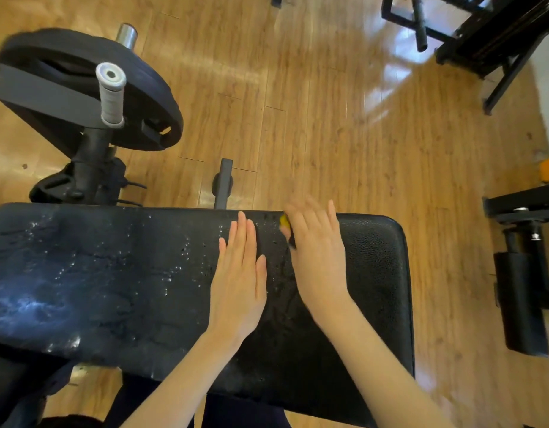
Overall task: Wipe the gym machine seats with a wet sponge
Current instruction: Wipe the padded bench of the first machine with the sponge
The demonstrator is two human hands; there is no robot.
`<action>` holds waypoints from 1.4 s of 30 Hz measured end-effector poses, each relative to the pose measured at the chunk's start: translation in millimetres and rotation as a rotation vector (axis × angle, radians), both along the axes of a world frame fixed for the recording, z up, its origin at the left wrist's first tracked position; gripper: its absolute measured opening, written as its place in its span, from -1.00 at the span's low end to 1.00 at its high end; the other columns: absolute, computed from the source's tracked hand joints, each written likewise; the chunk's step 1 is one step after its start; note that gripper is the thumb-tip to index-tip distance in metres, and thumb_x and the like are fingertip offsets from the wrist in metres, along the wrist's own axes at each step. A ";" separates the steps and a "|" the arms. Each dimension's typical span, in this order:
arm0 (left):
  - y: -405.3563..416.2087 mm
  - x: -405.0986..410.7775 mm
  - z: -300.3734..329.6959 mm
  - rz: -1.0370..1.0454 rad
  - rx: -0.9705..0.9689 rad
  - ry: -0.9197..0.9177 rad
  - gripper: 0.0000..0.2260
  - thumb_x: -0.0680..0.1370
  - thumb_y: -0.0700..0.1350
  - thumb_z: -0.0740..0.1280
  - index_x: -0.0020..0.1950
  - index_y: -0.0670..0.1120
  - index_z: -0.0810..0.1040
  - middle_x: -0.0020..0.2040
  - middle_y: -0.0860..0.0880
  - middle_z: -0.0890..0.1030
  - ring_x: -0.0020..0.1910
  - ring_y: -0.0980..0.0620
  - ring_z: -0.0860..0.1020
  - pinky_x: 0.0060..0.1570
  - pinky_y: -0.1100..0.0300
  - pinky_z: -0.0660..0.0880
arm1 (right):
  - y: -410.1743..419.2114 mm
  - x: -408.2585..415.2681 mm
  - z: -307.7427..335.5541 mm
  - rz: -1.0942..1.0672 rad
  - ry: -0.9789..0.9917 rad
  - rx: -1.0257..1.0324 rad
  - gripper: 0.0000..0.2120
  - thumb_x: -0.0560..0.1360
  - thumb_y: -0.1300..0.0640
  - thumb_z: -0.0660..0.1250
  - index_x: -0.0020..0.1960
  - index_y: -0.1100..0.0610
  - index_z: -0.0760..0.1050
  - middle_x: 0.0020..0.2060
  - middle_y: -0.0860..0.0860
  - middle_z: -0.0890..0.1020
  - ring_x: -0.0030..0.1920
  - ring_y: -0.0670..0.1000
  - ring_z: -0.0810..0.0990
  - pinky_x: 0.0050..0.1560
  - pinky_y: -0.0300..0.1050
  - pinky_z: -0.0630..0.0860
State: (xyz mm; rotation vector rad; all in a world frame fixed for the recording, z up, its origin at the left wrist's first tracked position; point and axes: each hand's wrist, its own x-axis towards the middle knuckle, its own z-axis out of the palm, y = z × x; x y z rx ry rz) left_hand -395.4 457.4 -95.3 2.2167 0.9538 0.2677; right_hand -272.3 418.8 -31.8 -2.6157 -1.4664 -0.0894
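The right hand (pixel 316 254) is pressing a yellow sponge (pixel 285 222) flat-fingered on the wet seat (pixel 112 273) while the left hand (pixel 241 279) is lying spread, bracing; overlapping strokes toward the dry right end would suit.

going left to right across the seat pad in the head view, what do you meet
wet beaded stretch of the seat pad → left hand lying flat → yellow sponge → right hand on the sponge → drier end of the pad

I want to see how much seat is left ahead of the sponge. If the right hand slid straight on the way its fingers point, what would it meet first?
The right hand, pressing the yellow sponge, points at the seat's far edge. Just past it the way looks free: only wooden floor below, though depth is unclear.
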 end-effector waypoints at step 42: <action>3.2 -35.3 -14.0 -0.022 0.030 0.067 -0.46 0.69 0.11 -0.28 0.63 -0.09 -0.08 0.65 -0.03 -0.08 0.61 0.08 -0.09 0.56 0.09 -0.05 | 17.3 1.7 -7.7 0.432 -0.047 -0.226 -0.58 0.47 0.06 0.43 0.27 0.18 0.53 0.30 0.09 0.54 0.38 0.12 0.43 0.41 0.01 0.17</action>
